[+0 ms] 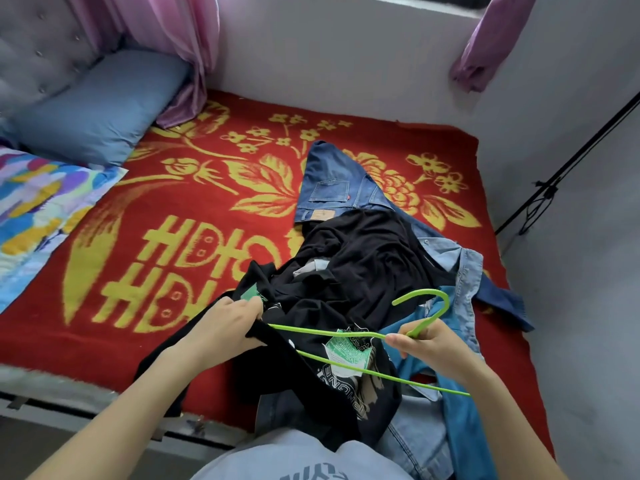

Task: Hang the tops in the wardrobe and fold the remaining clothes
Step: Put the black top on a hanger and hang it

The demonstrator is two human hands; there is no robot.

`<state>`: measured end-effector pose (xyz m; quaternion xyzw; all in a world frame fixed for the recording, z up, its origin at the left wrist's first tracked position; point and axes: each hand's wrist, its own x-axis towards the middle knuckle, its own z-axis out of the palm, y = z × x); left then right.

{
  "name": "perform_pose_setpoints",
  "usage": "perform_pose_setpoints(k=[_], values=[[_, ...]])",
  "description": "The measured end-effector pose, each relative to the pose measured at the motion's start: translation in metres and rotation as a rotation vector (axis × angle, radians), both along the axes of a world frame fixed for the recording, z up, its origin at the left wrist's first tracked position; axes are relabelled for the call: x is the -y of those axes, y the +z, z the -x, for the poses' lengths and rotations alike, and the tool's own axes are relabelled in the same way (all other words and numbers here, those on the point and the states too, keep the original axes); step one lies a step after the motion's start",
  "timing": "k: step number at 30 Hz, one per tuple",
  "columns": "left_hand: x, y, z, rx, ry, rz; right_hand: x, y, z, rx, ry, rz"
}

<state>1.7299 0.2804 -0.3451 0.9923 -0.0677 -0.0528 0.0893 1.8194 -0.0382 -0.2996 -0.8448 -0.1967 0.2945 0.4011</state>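
Black printed top [346, 386] half-threaded on the green hanger [423, 292], at the bed's near edge.
Our left hand [228, 323] grips the top's bunched edge while our right hand [429, 348] pinches the hanger below its hook. We judge the task barely begun: behind lie another black garment [367, 258], a pale denim shirt [460, 271] and jeans [332, 188], all unfolded on the red blanket [207, 202]. No wardrobe shows.

White walls [346, 57], pink curtains [166, 29], red-blanketed bed [207, 209], blue pillow [97, 109]
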Motion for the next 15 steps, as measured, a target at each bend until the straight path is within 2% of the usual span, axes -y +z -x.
perform_pose_setpoints(k=[4, 9, 12, 15], values=[[0.002, 0.014, -0.004, 0.021, -0.026, -0.047, 0.016, 0.008, -0.012, 0.010, -0.025, -0.037], [0.016, 0.031, -0.007, 0.246, -0.199, -0.138, -0.007, 0.007, -0.010, 0.021, 0.017, -0.016], [0.034, 0.045, -0.014, 0.268, -0.248, -0.106, -0.037, -0.008, 0.005, 0.125, -0.046, 0.020], [0.063, 0.054, -0.021, 0.304, -0.286, 0.005, -0.062, -0.027, 0.027, 0.232, -0.124, 0.013]])
